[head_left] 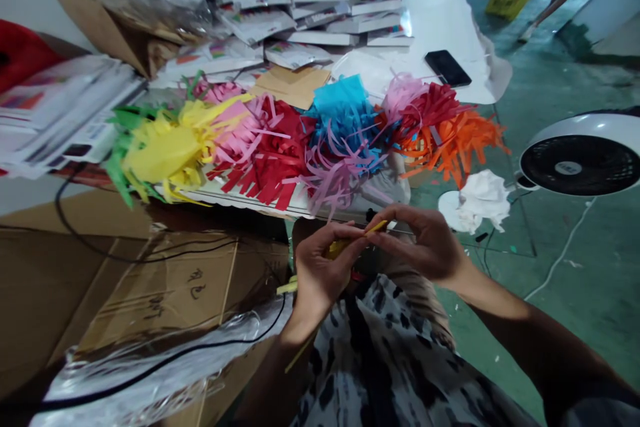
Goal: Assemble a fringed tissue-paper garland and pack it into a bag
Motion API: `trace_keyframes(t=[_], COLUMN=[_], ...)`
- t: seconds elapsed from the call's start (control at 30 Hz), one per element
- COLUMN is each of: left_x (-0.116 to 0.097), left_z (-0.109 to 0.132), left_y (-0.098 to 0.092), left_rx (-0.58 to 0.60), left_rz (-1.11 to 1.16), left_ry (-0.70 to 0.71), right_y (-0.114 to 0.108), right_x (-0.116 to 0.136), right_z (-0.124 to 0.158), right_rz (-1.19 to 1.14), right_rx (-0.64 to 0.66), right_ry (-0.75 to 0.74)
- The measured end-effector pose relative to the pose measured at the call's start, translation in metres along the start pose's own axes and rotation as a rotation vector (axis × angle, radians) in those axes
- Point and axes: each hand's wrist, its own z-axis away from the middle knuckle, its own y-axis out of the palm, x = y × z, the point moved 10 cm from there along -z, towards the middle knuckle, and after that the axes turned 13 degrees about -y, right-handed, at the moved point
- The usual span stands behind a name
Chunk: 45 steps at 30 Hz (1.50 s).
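- Well, before the near edge of the worktop (443,20), the left hand (320,267) closes around a slim yellow piece (377,227).
- Opposite it, the right hand (430,247) pinches that piece's tip between thumb and fingers.
- It's probably paper, though the curled fingers hide most of it.
- Just beyond lie fringed paper bundles (173,153), yellow through orange.
- Behind them rests a black phone (447,68).

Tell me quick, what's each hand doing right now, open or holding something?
Left hand: closed, holding yellow paper.
Right hand: closed, fingertips pinching the end of the same yellow paper.
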Motion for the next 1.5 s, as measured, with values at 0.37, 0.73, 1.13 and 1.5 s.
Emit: trace_keyframes(t=[0.37, 0.73, 1.13, 1.5], left_x=[0.010, 0.010, -0.051, -0.142], left_z=[-0.007, -0.017, -0.053, -0.050], left_y=[0.008, -0.030, -0.082, -0.125], left_rx=[0.127, 0.100, -0.141, -0.463], left_rz=[-0.033, 0.045, 0.450, 0.277], left_ry=[-0.041, -0.201, 0.145, 0.641], right_y=[0.000, -0.001, 0.013, -0.074], right_x=[-0.006, -0.063, -0.066, -0.054], right_z=[-0.004, -0.121, -0.144, -0.183], right_rz=[0.057, 1.056, 1.123, 0.900], right_rx=[-0.007, 0.242, 0.498, 0.043], right_ry=[-0.019, -0.300, -0.471, -0.129])
